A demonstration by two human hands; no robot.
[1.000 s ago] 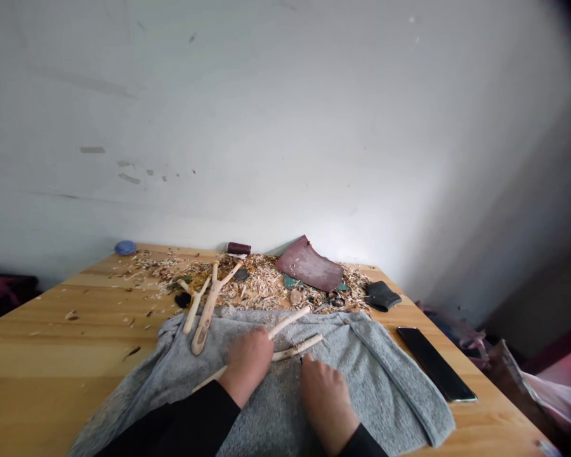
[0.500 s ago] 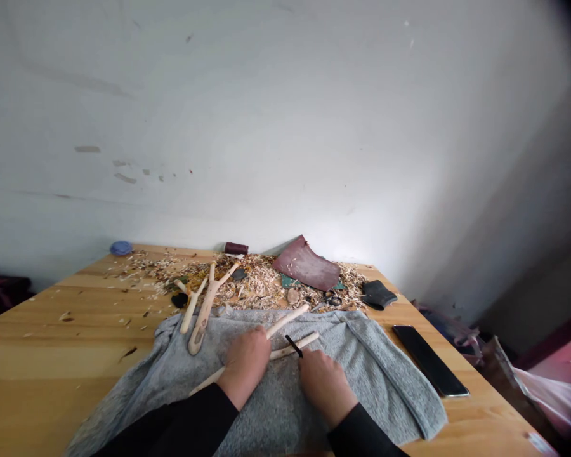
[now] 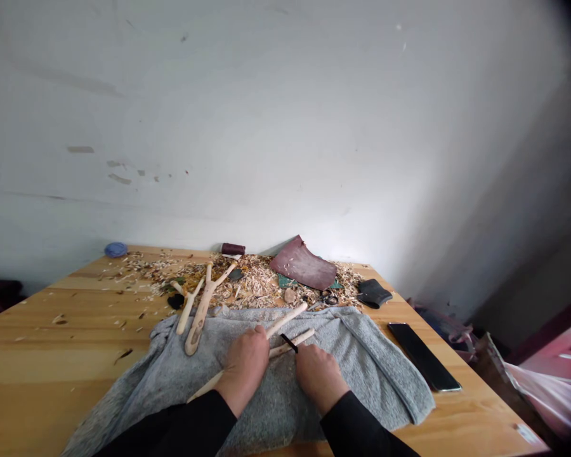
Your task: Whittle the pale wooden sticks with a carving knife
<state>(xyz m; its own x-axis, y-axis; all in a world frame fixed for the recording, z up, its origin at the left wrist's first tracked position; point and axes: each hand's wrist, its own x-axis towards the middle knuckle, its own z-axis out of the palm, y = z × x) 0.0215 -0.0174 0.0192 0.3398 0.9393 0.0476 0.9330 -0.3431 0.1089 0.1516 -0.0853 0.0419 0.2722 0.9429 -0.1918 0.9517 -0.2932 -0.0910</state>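
Note:
My left hand [image 3: 245,362] is closed around a pale peeled forked stick [image 3: 288,319]. Two prongs stick out to its right, and the handle end comes out at lower left; the join is hidden under my fingers. In my right hand [image 3: 320,371] is a small knife, its dark blade [image 3: 288,343] pointing up and left across the lower prong. A grey cloth [image 3: 366,355] lies beneath both hands. Left of them, a larger wooden slingshot fork [image 3: 202,317] and a smaller forked stick [image 3: 188,311] rest partly on the cloth.
Wood shavings [image 3: 252,285] cover the back of the table [image 3: 33,355]. Among them are a brown leather piece [image 3: 304,263], a dark thread spool [image 3: 233,249] and scissors [image 3: 330,299]. A black leather piece [image 3: 374,293] and a phone [image 3: 424,357] lie right, blue yarn [image 3: 116,249] far left.
The whole view has shifted slightly. My right hand and the knife are a little farther forward along the lower prong. My left hand keeps the same grip.

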